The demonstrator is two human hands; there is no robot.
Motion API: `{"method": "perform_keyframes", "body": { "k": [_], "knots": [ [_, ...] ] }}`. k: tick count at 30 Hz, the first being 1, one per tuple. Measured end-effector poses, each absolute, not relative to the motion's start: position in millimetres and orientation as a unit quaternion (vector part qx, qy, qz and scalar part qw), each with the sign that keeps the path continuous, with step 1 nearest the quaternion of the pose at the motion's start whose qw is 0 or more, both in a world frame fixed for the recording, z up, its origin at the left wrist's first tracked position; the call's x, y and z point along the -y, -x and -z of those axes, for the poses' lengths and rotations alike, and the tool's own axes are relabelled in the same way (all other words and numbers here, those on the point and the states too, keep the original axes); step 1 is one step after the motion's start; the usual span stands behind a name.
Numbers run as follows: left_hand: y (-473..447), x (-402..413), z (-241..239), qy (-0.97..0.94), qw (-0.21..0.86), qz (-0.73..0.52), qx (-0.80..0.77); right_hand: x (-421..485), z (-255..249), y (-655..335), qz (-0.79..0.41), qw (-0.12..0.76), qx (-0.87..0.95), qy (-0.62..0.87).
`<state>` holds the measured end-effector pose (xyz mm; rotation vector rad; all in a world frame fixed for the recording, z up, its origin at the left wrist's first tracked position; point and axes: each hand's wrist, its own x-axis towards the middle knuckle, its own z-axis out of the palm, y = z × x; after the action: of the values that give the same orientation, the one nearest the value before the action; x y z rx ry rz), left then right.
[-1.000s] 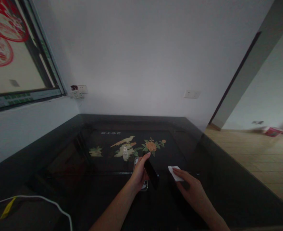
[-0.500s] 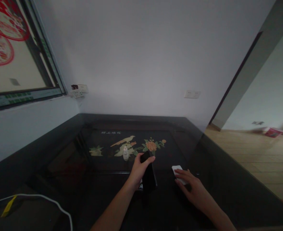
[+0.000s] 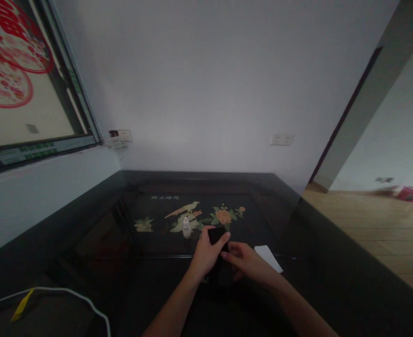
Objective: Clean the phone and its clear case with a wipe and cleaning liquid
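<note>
My left hand (image 3: 206, 255) is closed around a dark phone (image 3: 216, 235), held upright above the black table (image 3: 87, 243). My right hand (image 3: 246, 262) has its fingers curled against the right side of the same phone. A white cloth or tissue (image 3: 268, 258) lies flat on the table just right of my right hand, untouched. A small white dropper bottle (image 3: 186, 228) stands on the table a little left of the phone, on the painted bird-and-flower panel (image 3: 223, 215).
A white cable (image 3: 69, 295) with a yellow tag (image 3: 22, 305) lies at the near left. Wall sockets (image 3: 120, 138) sit at the back left corner and another socket (image 3: 282, 139) at the back right. A wooden floor (image 3: 367, 220) opens to the right.
My right hand let go of the white cloth, left it on the table and moved left to the phone. My left hand tilted the phone more upright.
</note>
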<state>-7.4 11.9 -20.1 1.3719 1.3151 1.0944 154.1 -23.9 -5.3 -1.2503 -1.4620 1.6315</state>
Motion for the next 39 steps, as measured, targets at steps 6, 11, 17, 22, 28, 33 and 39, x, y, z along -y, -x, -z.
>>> {"method": "perform_keyframes", "body": {
  "k": [6,11,17,22,28,33,39],
  "knots": [
    [28,-13,1,-0.658,0.279,-0.338,-0.612,10,27,-174,-0.646,0.328,0.499,0.475],
    [41,-10,1,-0.676,0.118,-0.114,-0.718,10,30,-185,-0.652,0.362,0.465,0.477],
    [34,-7,10,-0.691,0.089,-0.031,-0.716,10,29,-181,-0.647,0.360,0.471,0.479],
    [25,-8,12,-0.675,0.116,-0.127,-0.717,9,35,-179,-0.631,0.359,0.486,0.487],
    [18,-18,27,-0.654,0.317,-0.296,-0.620,9,36,-177,-0.631,0.361,0.482,0.488],
    [11,-22,44,-0.489,0.538,-0.417,-0.545,10,33,-177,-0.627,0.357,0.485,0.495],
    [5,-18,53,-0.428,0.614,-0.417,-0.516,10,36,-179,-0.629,0.363,0.488,0.485]
  ]
}}
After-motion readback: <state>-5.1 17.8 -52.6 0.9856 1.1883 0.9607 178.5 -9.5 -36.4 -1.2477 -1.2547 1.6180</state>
